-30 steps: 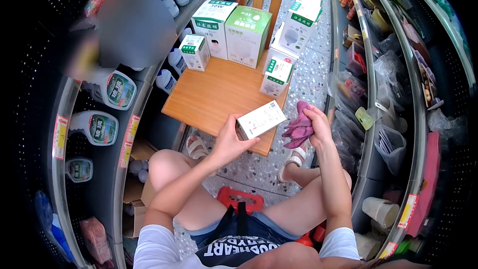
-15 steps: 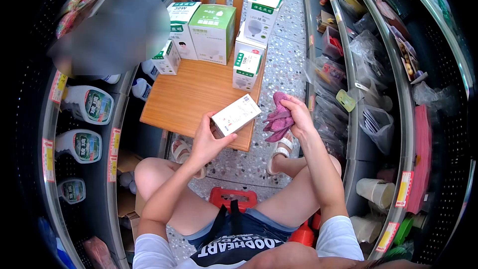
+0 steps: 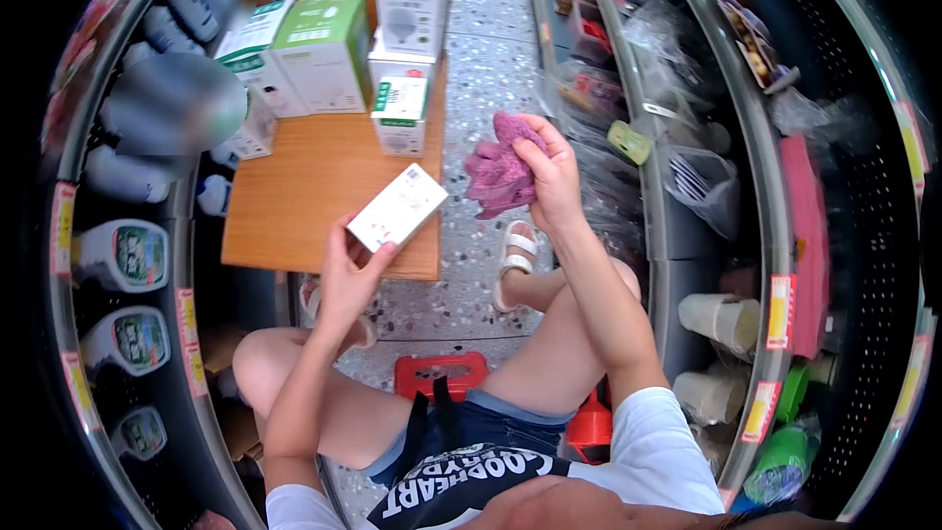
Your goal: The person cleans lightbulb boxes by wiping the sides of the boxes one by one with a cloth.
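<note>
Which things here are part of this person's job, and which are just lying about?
Seemingly in use:
white box, in the left hand
purple cloth, in the right hand
probably the green-and-white cartons on the wooden seat

Seemingly lying about:
bottles on the left shelves
pale containers on the right

A flat brown wooden seat [image 3: 314, 182] is bearing cardboard boxes along its far part: a large green-and-white box [image 3: 324, 59] is standing beside a white box with green bands [image 3: 257, 57], while a small white-and-green box [image 3: 399, 118] is standing near the right edge.
</note>
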Demonstrator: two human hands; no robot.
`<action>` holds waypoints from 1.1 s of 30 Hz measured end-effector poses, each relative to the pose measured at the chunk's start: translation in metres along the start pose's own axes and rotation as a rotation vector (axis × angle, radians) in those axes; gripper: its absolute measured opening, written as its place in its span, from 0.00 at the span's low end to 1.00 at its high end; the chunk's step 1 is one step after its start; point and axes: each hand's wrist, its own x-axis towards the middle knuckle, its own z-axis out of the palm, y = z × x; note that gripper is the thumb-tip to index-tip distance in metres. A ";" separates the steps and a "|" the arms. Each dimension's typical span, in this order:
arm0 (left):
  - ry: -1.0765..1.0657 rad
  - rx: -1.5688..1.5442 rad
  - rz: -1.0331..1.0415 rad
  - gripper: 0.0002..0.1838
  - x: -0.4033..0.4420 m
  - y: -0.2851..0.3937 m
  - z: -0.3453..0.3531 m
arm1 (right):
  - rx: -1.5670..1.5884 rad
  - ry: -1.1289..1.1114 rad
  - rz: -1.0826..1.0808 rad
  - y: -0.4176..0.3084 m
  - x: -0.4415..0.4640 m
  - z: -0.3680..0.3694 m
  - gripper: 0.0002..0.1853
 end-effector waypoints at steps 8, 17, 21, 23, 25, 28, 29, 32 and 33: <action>-0.003 -0.004 0.015 0.30 0.002 -0.001 0.000 | -0.040 -0.004 -0.092 -0.003 0.005 -0.012 0.12; 0.010 -0.022 0.031 0.32 0.004 -0.003 0.000 | -0.107 0.100 0.037 -0.003 0.004 -0.013 0.15; 0.022 0.095 0.080 0.31 0.003 0.001 0.001 | -0.192 0.125 0.084 0.002 0.005 -0.021 0.15; 0.061 0.284 0.263 0.32 0.003 0.000 -0.002 | -0.199 0.122 0.068 0.001 0.004 -0.018 0.15; 0.085 0.481 0.404 0.32 0.000 0.013 -0.002 | -0.216 0.106 0.088 -0.001 0.000 -0.016 0.13; 0.079 0.600 0.569 0.30 0.001 0.006 -0.003 | -0.252 0.103 0.114 -0.003 -0.004 -0.007 0.12; 0.092 0.664 0.607 0.31 0.000 0.004 -0.002 | -0.267 0.106 0.127 -0.003 -0.005 -0.005 0.12; 0.118 0.716 0.660 0.32 0.001 -0.008 0.000 | -0.301 0.087 0.125 0.005 -0.008 -0.002 0.12; 0.116 0.715 0.658 0.35 0.001 -0.011 0.001 | -0.318 0.080 0.119 0.009 -0.009 -0.002 0.13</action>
